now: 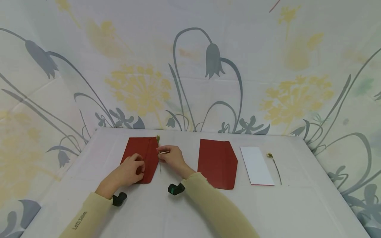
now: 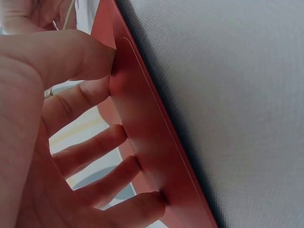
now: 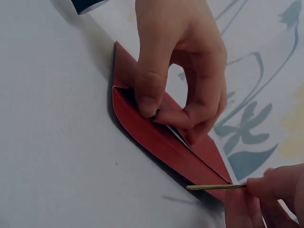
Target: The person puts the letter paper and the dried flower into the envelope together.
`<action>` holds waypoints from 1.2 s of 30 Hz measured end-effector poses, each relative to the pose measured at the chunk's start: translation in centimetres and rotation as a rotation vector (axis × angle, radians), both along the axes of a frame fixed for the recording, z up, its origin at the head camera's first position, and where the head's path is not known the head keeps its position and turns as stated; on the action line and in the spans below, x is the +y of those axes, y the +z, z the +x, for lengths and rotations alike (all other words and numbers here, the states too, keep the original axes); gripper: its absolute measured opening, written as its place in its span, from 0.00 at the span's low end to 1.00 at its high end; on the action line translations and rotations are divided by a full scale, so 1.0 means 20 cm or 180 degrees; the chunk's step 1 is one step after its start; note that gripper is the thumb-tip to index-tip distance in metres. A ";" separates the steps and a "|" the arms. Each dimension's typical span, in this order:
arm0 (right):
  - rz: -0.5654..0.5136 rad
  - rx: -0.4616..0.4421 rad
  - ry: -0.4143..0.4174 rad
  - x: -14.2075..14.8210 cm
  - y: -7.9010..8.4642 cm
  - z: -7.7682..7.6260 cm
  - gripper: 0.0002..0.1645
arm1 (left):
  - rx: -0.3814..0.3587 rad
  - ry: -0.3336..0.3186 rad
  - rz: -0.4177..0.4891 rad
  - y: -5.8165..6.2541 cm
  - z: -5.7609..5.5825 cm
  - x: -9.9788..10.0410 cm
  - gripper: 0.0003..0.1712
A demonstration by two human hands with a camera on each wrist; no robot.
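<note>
A red envelope (image 1: 137,145) lies at the left of the table, its flap side facing right. My left hand (image 1: 131,170) is over it, thumb and forefinger pinching the edge of its pocket. The right wrist view shows that pocket gaping a little, with a thin white edge (image 3: 179,137) inside. The other left fingertips (image 2: 128,204) rest on the red paper. Between thumb and fingers, my right hand (image 1: 172,157) pinches the thin stem (image 3: 213,187) of a dried yellow flower (image 1: 158,138). The flower points away from me, beside the envelope's right edge.
A second red envelope (image 1: 217,162) lies right of my right hand, partly behind the sleeve. Farther right are a white card (image 1: 256,165) with a red lower edge and another dried flower (image 1: 270,154). A flower-printed cloth (image 1: 193,82) hangs behind the white table (image 1: 143,215).
</note>
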State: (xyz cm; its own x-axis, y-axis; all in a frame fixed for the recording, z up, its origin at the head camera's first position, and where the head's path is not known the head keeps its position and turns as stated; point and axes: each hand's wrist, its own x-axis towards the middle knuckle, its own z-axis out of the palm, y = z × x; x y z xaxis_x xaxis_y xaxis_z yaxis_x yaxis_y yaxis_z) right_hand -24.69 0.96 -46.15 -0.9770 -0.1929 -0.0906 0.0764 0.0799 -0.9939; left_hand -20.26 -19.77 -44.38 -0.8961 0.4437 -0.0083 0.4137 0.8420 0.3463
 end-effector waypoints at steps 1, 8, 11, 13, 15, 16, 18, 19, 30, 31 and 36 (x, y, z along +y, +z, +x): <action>0.0012 0.0005 -0.0002 -0.01 0.00 0.00 0.15 | 0.0004 -0.0005 -0.0009 0.00 0.00 0.00 0.12; 0.0262 0.0011 -0.0239 -0.11 0.00 0.01 0.13 | 0.0076 -0.0033 -0.0077 0.00 0.00 0.01 0.12; 0.0397 0.0028 -0.0325 -0.15 -0.01 0.01 0.13 | 0.0073 -0.0031 -0.0079 0.01 0.00 0.01 0.12; 0.0513 0.0098 -0.0333 -0.17 -0.01 0.01 0.13 | 0.0072 -0.0024 -0.0079 0.01 0.00 0.01 0.12; 0.0646 0.0225 -0.0324 -0.20 -0.01 0.02 0.13 | 0.0066 -0.0015 -0.0079 0.01 0.00 0.01 0.12; 0.0707 0.0284 -0.0324 -0.21 -0.01 0.02 0.13 | 0.0060 -0.0011 -0.0073 0.01 0.00 0.01 0.11; 0.0850 0.0389 -0.0336 -0.23 -0.02 0.03 0.13 | 0.0058 -0.0016 -0.0062 0.01 0.00 0.01 0.11; 0.0900 0.0416 -0.0351 -0.24 -0.02 0.03 0.12 | 0.0060 -0.0026 -0.0052 0.01 0.00 0.01 0.11; 0.0855 0.0370 -0.0605 -0.29 -0.07 0.04 0.08 | 0.0133 -0.0036 0.0013 0.02 0.01 0.00 0.10; 0.0858 0.0384 -0.0610 -0.29 -0.08 0.04 0.08 | 0.0143 -0.0033 0.0020 0.02 0.01 0.01 0.09; 0.0889 0.0445 -0.0574 -0.28 -0.08 0.04 0.07 | 0.0118 -0.0032 0.0034 0.02 0.01 0.01 0.10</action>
